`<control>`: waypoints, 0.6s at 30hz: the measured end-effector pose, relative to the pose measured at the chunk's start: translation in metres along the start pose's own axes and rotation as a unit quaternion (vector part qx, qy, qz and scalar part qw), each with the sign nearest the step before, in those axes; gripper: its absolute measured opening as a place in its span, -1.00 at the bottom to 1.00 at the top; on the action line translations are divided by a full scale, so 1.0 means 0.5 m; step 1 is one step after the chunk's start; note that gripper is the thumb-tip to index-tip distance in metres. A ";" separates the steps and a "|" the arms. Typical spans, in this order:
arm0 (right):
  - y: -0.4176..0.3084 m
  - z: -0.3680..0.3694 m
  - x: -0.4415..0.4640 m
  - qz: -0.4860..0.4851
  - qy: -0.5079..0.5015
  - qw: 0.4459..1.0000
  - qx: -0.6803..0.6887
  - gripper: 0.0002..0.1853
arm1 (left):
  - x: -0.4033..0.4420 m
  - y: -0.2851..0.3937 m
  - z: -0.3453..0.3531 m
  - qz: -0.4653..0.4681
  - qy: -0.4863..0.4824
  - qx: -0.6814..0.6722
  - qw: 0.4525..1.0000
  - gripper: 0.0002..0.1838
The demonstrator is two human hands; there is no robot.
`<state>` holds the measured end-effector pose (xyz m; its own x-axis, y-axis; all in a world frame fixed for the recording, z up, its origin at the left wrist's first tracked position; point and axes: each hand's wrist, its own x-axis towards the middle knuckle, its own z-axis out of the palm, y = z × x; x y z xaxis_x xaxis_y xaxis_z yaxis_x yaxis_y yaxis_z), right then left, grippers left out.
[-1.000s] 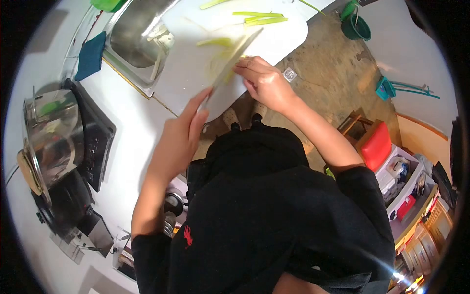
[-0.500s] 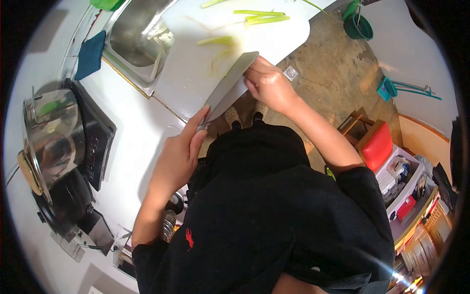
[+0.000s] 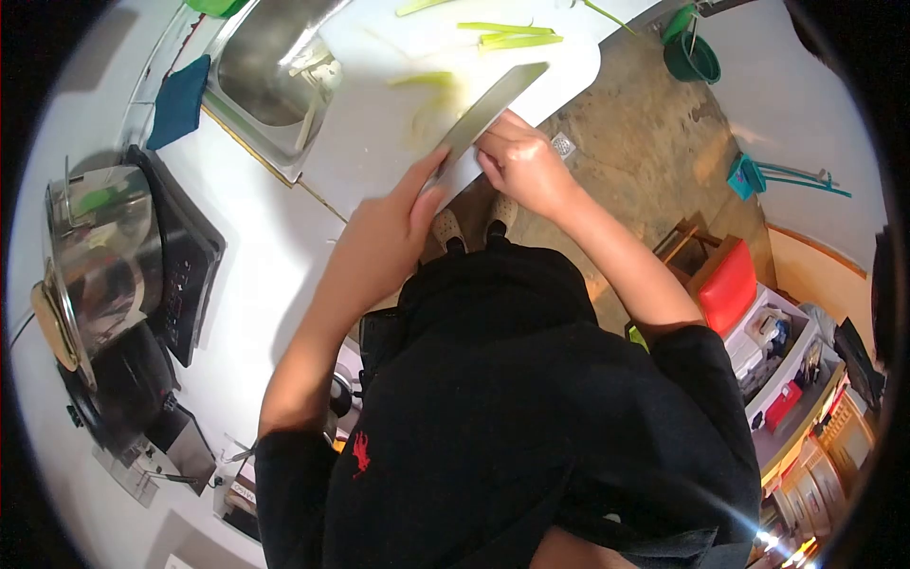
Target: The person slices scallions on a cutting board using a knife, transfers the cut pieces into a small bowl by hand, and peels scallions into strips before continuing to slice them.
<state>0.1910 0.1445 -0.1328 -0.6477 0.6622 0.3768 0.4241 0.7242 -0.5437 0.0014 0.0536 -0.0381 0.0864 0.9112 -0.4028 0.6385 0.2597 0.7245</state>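
My left hand is closed around the handle of a kitchen knife, its thumb and index finger up at the base of the blade. The wide blade points away to the upper right, over the edge of a white work surface. My right hand is closed close beside the blade, its fingertips partly behind it; what they hold, if anything, is hidden. Beyond the blade lie pale green stalks, and one blurred stalk lies nearer to it.
A steel sink with pale scraps is at the upper left, a blue cloth by it. A large pot and a black cooktop stand left. Right are a green bucket and a red-seated chair.
My left hand has pushed the knife forward and to the upper right, so its tip now reaches past my right hand. My right hand has stayed almost in place.
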 end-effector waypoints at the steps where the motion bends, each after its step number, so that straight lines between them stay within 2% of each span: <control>1: 0.000 -0.001 -0.001 -0.004 0.001 1.000 -0.003 -0.74 | -0.029 -0.013 0.002 -0.008 0.007 0.005 1.000 -0.57; 6: -0.007 0.001 0.001 -0.001 0.019 1.000 0.023 -0.76 | -0.118 -0.058 -0.010 -0.030 0.031 -0.020 0.999 -0.58; 9: -0.007 0.011 -0.003 -0.023 0.042 0.999 0.003 -0.70 | -0.094 -0.019 -0.037 -0.130 0.006 0.002 0.992 -0.58; 15: -0.021 -0.001 -0.002 -0.016 0.025 0.999 -0.030 -0.68 | -0.106 -0.023 -0.022 -0.045 0.008 -0.032 0.998 -0.55; 18: -0.013 0.002 -0.004 -0.022 0.029 0.999 -0.034 -0.68 | -0.120 -0.016 -0.024 -0.055 0.001 -0.023 0.998 -0.55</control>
<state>0.1888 0.1380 -0.1309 -0.6295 0.6383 0.4430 0.4392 0.7627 -0.4747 -0.0183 0.0008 -0.0131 0.0150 0.8769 -0.4804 0.6083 0.3733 0.7004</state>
